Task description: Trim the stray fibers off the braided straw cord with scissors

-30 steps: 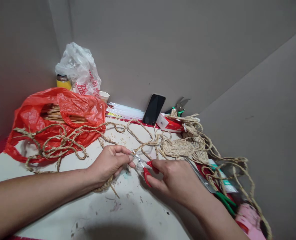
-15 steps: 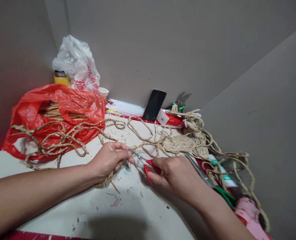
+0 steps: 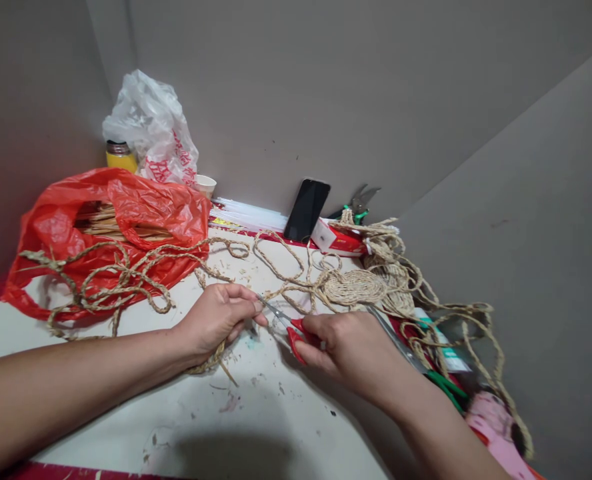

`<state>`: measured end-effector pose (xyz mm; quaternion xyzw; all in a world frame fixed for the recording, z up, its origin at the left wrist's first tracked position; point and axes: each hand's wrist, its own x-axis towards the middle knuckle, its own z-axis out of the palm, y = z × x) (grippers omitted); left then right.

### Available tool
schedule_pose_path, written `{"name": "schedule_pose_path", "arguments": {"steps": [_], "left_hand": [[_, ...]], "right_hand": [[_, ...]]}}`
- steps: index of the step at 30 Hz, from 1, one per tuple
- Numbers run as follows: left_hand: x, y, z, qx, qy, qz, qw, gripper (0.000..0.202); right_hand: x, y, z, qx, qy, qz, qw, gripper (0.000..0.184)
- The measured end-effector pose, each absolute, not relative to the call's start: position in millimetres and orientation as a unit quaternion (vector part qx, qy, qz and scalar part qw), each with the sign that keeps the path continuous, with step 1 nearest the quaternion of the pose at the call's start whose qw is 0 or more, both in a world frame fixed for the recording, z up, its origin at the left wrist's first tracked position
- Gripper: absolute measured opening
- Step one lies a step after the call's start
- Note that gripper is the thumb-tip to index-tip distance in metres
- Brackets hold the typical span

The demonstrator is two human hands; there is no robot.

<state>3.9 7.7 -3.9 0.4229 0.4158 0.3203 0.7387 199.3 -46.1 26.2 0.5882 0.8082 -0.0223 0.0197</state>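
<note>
My left hand (image 3: 215,320) is closed, pinching a braided straw rope (image 3: 211,360) that runs under the palm on the white table (image 3: 256,427). My right hand (image 3: 351,350) grips small red-handled scissors (image 3: 289,325), whose blades point left and meet the rope right at my left fingertips. More of the braided rope (image 3: 126,277) loops across the table to the left and back. A coiled oval of woven braid (image 3: 353,288) lies just beyond my right hand.
A red plastic bag (image 3: 121,220) with straw sticks lies at the left, a white bag (image 3: 151,133) and yellow jar (image 3: 120,156) behind it. A black phone (image 3: 307,209) leans on the grey wall. Green-handled shears (image 3: 421,367) and rope tangles crowd the right.
Both hands hold nearly the same pose. The view has shifted slightly, and the scissors have stayed at my left fingertips.
</note>
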Motion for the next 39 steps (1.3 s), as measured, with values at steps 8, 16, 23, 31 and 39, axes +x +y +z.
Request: {"name": "schedule_pose_path", "arguments": {"steps": [8,16,23,31,39], "left_hand": [[3.5,5.8,-5.4,0.428,0.414,0.315,0.739,0.016],[3.4,7.1,-6.0,0.414,0.418,0.323,0.742,0.015],[2.7,9.1,-5.6,0.431,0.41,0.333,0.731,0.017],[1.0,10.4,-10.3,0.441,0.401,0.351,0.722,0.025],[4.1,7.6,-8.4,0.435,0.407,0.344,0.725,0.023]], "right_hand": [[191.3,-48.2,24.2,0.605,0.796,-0.004,-0.022,0.026],[195.8,-45.1,20.8,0.59,0.806,-0.035,-0.026,0.028],[200.6,-45.6,21.4,0.585,0.809,-0.045,-0.039,0.031],[199.6,-48.6,24.8,0.624,0.779,0.003,-0.062,0.029],[184.9,-49.5,20.7,0.632,0.77,0.082,-0.012,0.032]]}}
